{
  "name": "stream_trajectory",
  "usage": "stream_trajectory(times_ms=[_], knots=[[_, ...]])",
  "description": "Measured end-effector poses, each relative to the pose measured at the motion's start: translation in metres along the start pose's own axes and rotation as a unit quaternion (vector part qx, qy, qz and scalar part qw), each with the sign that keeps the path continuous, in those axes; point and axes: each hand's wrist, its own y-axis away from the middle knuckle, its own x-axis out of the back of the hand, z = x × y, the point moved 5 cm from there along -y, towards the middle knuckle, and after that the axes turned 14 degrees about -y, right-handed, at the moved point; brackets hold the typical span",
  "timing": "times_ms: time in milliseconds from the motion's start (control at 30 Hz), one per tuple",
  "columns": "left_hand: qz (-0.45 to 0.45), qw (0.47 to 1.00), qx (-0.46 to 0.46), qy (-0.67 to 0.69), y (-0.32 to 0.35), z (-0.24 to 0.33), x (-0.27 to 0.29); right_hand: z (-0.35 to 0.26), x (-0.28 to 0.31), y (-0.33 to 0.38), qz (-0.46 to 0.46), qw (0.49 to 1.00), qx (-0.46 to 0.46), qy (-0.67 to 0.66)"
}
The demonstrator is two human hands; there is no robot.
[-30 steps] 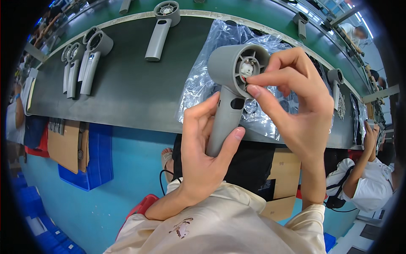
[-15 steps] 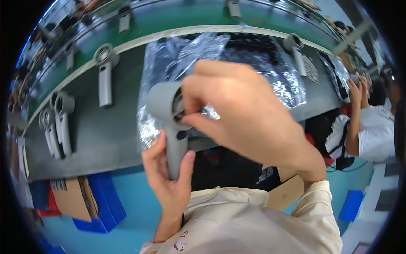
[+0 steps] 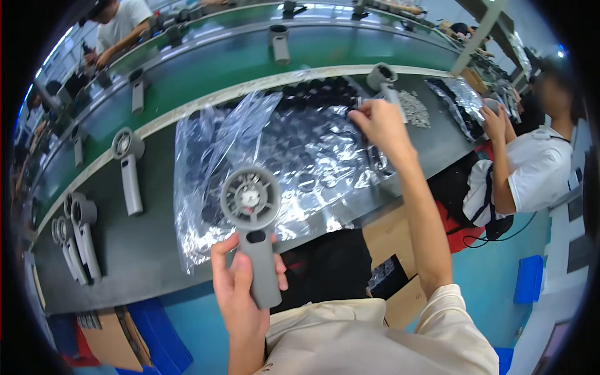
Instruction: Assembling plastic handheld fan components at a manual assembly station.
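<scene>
I see fan [image 3: 257, 236] near, left of centre, left hand [image 3: 240, 303] wrapped round handle [image 3: 266, 278]. Right hand [image 3: 382, 125] at bag's [image 3: 300, 159] far right, fingers curled; cannot tell on what. Fan likely light, stiff, smooth; I'd grip handle.

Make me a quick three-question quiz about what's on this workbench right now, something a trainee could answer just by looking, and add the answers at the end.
1. Which of the wearer's own hands holds the gray fan housing in front of the clear plastic bag?
2. True or false: the plastic bag lies on the green belt.
3. Seen from the wearer's side, where is the pile of small pale pieces relative to the bag? A: left of it. B: right of it. C: on top of it.

Key:
1. The left hand, around the handle.
2. False; it lies on the dark table.
3. B.
</scene>
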Motion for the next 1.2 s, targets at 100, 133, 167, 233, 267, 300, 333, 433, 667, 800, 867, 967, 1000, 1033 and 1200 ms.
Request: stream_trajectory(times_ms=[100, 133, 167, 233, 267, 300, 333, 433, 667, 800, 867, 967, 1000, 1033, 1200], knots=[[0.015, 1.000, 0.006, -0.009, 0.002, -0.003, 0.004, -0.009, -0.006, 0.001, 0.025, 0.999, -0.014, 0.021], [0.002, 1.000, 0.012, -0.003, 0.001, -0.003, 0.001, -0.009, -0.005, 0.004, 0.034, 0.999, -0.008, 0.025], [-0.003, 1.000, 0.019, 0.002, 0.001, -0.003, 0.001, -0.011, -0.006, 0.006, 0.036, 0.999, -0.002, 0.026], [-0.015, 0.999, 0.035, 0.021, -0.001, -0.004, -0.001, -0.012, 0.002, 0.006, 0.036, 0.999, -0.009, 0.001], [-0.014, 0.998, 0.052, 0.039, 0.001, -0.005, 0.001, -0.014, 0.004, 0.004, 0.014, 0.999, -0.010, -0.049], [-0.001, 0.998, 0.057, 0.039, 0.001, -0.005, 0.005, -0.013, 0.004, 0.006, -0.012, 0.995, -0.015, -0.101], [-0.032, 0.995, 0.070, 0.060, -0.001, -0.005, 0.003, -0.009, 0.007, 0.004, -0.012, 0.993, 0.030, -0.115], [-0.067, 0.987, 0.102, 0.108, 0.003, 0.000, -0.002, -0.009, 0.033, 0.003, 0.018, 0.987, 0.037, -0.153], [-0.144, 0.974, 0.117, 0.128, -0.005, 0.003, -0.011, -0.006, 0.025, 0.001, -0.015, 0.967, -0.054, -0.247], [-0.097, 0.986, 0.099, 0.089, -0.003, 0.000, -0.004, 0.010, 0.010, -0.004, -0.045, 0.970, -0.092, -0.222], [-0.092, 0.988, 0.094, 0.078, -0.005, -0.001, -0.005, 0.017, 0.010, -0.004, -0.050, 0.966, -0.113, -0.227], [-0.087, 0.990, 0.088, 0.067, -0.005, -0.003, -0.005, 0.024, 0.008, -0.001, -0.064, 0.972, -0.123, -0.192], [-0.100, 0.989, 0.086, 0.068, -0.004, -0.003, -0.007, 0.024, 0.007, -0.002, -0.048, 0.979, -0.101, -0.170], [-0.090, 0.991, 0.084, 0.059, -0.004, -0.004, -0.006, 0.023, 0.009, -0.001, -0.040, 0.985, -0.084, -0.146], [-0.085, 0.992, 0.075, 0.046, -0.005, -0.006, -0.002, -0.022, 0.014, 0.004, -0.154, 0.957, -0.116, -0.218]])
